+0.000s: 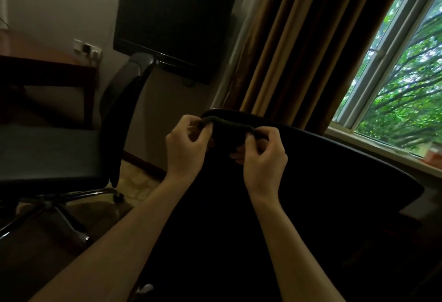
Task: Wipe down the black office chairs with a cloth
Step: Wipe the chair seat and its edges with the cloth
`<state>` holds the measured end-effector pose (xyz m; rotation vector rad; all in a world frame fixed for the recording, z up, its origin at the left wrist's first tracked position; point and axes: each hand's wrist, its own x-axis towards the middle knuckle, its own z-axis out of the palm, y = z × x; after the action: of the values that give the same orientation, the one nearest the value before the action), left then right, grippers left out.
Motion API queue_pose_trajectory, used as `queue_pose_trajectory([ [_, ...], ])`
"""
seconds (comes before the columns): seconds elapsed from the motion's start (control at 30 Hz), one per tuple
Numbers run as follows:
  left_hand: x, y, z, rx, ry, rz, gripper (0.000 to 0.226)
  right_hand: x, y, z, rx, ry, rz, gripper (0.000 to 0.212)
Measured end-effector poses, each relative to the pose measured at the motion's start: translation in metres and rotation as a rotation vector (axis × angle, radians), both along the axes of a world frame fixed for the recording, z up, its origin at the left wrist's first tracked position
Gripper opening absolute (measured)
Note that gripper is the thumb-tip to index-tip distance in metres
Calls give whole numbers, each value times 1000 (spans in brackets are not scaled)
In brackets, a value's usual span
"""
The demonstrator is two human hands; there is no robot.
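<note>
Forearms, two, bare: nearest the camera, rising from the lower edge toward the middle of the view.

Cloth (228, 126): dark, rolled or bunched into a short band, stretched between both hands at the top edge of the near chair's back.

Left hand (185, 147): fingers curled, grip pinching the left end of the cloth between thumb and fingertips.

Right hand (263, 155): fingers curled, grip pinching the right end of the cloth; lower fingers tucked toward the palm.

Near black office chair (334, 182): backrest fills the lower middle and right of the view, its curved top rim directly behind the cloth. Whether the cloth touches the rim cannot be told in the dim light.

Second black office chair (47, 155): to the left, apart from the first; flat dark seat, tall curved backrest, chrome star base with castors on the floor.

Floor (141, 187): patterned, yellowish, visible between the two chairs.

Desk (47, 65): dark wood with a reddish top, far left, behind the second chair.

Wall socket (87, 49): pale plate on the wall just beside the desk.

Television (172, 26): black flat screen mounted on the wall, above the second chair's backrest.

Curtain (299, 45): brown, hanging in folds, between television and window.

Window (401, 74): white frame at right, green trees outside.
</note>
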<state>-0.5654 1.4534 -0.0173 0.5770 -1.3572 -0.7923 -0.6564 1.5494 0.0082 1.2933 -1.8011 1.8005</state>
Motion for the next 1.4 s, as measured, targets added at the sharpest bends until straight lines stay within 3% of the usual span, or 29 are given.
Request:
queue_pose_trajectory([
  [0.4, -10, -43, 0, -29, -41, -26, 11, -1, -35, -10, -110, 104, -126, 11],
  [0.87, 0, -53, 7, -31, 65, -73, 16, 16, -49, -1, -174, 183, -102, 19],
  [0.97, 3, -45, 13, -62, 29, -120, 21, 19, -54, 1, -144, 263, -212, 25],
  [1.1, -2, -33, 7, -83, -7, -29, 23, 13, -55, -5, -110, 286, -376, 24],
  [1.27, -15, -40, -27, 43, -88, 73, 25, 6, -57, -32, 13, 225, -433, 19],
  [1.4, -21, -47, -64, 153, -130, 13, 28, -2, -59, -68, 138, 112, -341, 18],
])
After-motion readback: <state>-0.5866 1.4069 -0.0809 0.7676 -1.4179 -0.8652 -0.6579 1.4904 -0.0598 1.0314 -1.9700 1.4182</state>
